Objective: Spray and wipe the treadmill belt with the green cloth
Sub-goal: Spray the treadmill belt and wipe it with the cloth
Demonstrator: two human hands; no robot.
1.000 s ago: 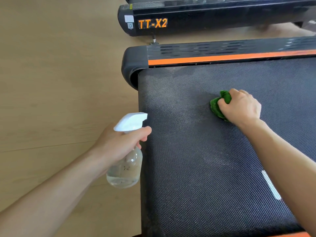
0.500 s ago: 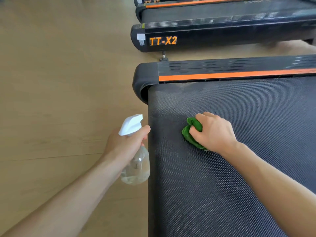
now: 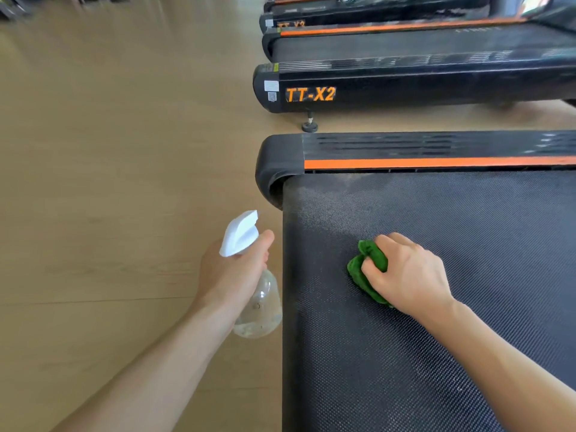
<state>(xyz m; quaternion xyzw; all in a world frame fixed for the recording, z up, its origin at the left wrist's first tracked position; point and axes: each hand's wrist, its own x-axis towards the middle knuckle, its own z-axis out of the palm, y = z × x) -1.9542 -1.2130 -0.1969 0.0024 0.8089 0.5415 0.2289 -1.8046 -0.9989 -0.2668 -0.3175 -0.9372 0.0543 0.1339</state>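
Both hands gripping: right hand (image 3: 408, 272) slid green cloth (image 3: 363, 275) leftward on belt (image 3: 436, 353) (left hand (image 3: 230, 272) still clutches spray bottle (image 3: 258, 307)).

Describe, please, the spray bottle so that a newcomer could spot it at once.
Start at the nearest treadmill belt, the black textured surface filling the lower right. Just off its left edge, above the wooden floor, the left hand grips the spray bottle: clear-bodied with a white trigger head, the only see-through thing here.

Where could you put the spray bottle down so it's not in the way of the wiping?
The wooden floor left of the treadmill belt is bare. The belt past the right hand, toward the orange stripe, is open too. It's crowded where the green cloth wipes, near the spray bottle.
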